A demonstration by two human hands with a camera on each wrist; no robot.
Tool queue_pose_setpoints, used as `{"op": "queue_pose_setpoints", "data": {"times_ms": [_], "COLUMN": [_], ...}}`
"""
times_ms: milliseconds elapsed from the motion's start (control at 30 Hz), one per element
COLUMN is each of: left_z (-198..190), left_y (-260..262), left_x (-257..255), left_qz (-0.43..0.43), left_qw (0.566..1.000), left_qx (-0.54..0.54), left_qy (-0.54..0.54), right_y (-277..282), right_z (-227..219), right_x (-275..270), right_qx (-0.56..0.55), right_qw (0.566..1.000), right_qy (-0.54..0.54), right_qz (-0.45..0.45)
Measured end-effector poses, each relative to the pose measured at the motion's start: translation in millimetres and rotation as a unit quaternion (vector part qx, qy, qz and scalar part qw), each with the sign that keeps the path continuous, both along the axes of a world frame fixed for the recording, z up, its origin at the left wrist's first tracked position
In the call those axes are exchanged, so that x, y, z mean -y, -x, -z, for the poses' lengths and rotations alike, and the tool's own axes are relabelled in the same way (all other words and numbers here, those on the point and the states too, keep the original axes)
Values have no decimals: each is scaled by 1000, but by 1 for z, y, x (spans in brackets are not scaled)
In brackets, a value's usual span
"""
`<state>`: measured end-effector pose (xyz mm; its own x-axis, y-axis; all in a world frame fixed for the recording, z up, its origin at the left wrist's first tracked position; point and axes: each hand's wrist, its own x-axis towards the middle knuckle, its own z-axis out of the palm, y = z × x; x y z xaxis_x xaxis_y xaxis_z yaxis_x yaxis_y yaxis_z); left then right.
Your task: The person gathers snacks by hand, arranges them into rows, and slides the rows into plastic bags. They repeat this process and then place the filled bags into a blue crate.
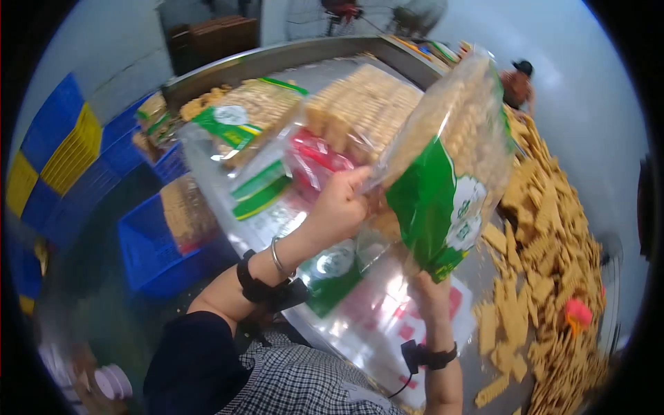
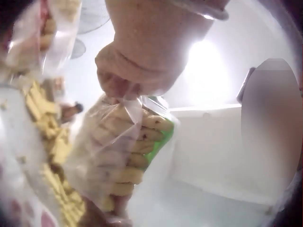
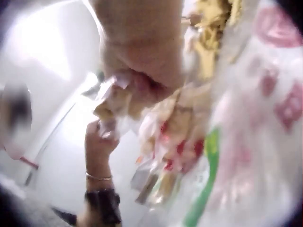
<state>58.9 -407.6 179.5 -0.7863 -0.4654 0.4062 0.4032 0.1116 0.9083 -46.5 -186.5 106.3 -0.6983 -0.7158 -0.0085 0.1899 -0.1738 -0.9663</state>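
Note:
A clear bag with a green and white print [image 1: 460,166], filled with stacked tan biscuits, is held up tilted above the table in the head view. My left hand [image 1: 342,204] grips the gathered plastic at its left edge, and in the left wrist view the fingers [image 2: 118,87] are curled on the film. At the bag's lower end is my right hand [image 1: 432,297], its fingers partly hidden by the bag. In the right wrist view my right hand [image 3: 142,71] is blurred against the plastic, with my left hand [image 3: 100,139] below it.
Rows of biscuits [image 1: 377,104] and a filled green-printed bag [image 1: 252,111] lie on the metal table. Loose biscuits [image 1: 553,277] heap along the right side. Blue crates [image 1: 149,242] stand at the left, one holding a filled bag. A person [image 1: 519,86] is at the back right.

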Motion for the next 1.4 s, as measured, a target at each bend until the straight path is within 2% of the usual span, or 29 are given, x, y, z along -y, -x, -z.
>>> {"op": "queue_pose_setpoints", "data": {"times_ms": [33, 133, 200, 267, 300, 367, 400, 467, 500, 567, 600, 633, 667, 733, 800, 867, 900, 933, 1000, 1033, 1067, 1100, 1167, 1200, 1233, 1267, 1333, 1400], "left_z": [-4, -14, -6, -7, -11, -32, -17, 36, 48, 70, 95, 129, 155, 191, 190, 127, 109, 92, 64, 44, 31, 29, 29, 42, 66, 82, 90, 101], "left_y": [-13, -41, -59, -77, -83, -92, -99, -115, -117, -117, -119, -123, -128, -138, -134, -138, -141, -142, -138, -128, -115, -101, -83, -78, -72, -68, -68, -69], "left_x": [22, 91, 153, 202, 221, 244, 279, 366, 384, 412, 431, 452, 470, 494, 490, 458, 449, 443, 415, 394, 372, 353, 319, 318, 325, 328, 328, 330], "left_qz": [-30, -152, -202, -229, -239, -284, -283, -233, -231, -295, -293, -343, -349, -356, -356, -339, -385, -430, -493, -427, -358, -352, -225, -216, -192, -168, -178, -218], "left_qw": [997, 982, 973, 966, 963, 937, 937, 953, 954, 929, 930, 879, 716, 717, 719, 659, 660, 658, 712, 747, 777, 779, 680, 681, 686, 691, 704, 707], "left_qx": [32, -28, -9, -59, -75, -79, -80, -64, -64, 101, 103, 322, 496, 491, 492, 597, 564, 527, 283, 254, 223, 220, 301, 294, 322, 350, 324, 303], "left_qy": [-65, -105, -112, -104, -100, -189, -187, -182, -180, -198, -198, 77, 345, 343, 336, 306, 314, 323, 414, 442, 467, 469, 630, 635, 623, 610, 607, 601], "right_y": [0, -6, -22, -32, -36, -46, -53, -63, -66, -78, -80, -81, -83, -84, -82, -69, -60, -52, -35, -27, -17, -11, -5, -6, -9, -14, -27, -52], "right_z": [-14, -57, -75, -91, -92, -91, -90, -76, -56, 2, 42, 72, 61, 86, 84, 75, 73, 68, 56, 51, 39, 19, 19, 21, -3, 3, -2, 5], "right_x": [29, 114, 174, 228, 255, 303, 324, 366, 388, 430, 443, 445, 430, 410, 381, 350, 333, 315, 269, 246, 227, 209, 157, 129, 115, 85, 38, -16], "right_qx": [-16, -81, -118, -175, -170, -143, -121, -121, -117, -139, -140, -139, -125, -119, -143, -207, -256, -239, -188, -195, -212, -224, -206, -174, -140, -155, -89, -76], "right_qw": [1000, 992, 988, 971, 969, 967, 969, 965, 967, 952, 963, 964, 938, 902, 868, 834, 814, 812, 809, 800, 774, 737, 745, 758, 737, 742, 718, 713], "right_qy": [1, -29, 10, 16, 20, 27, 31, 71, 79, 194, 93, -8, -182, -226, -224, -202, -178, -184, -189, -189, -201, -252, -264, -270, -327, -322, -386, -415], "right_qz": [-18, -89, -100, -160, -181, -207, -214, -222, -214, -191, -211, -228, -268, -349, -420, -470, -491, -500, -523, -534, -562, -586, -577, -568, -575, -567, -573, -560]}}
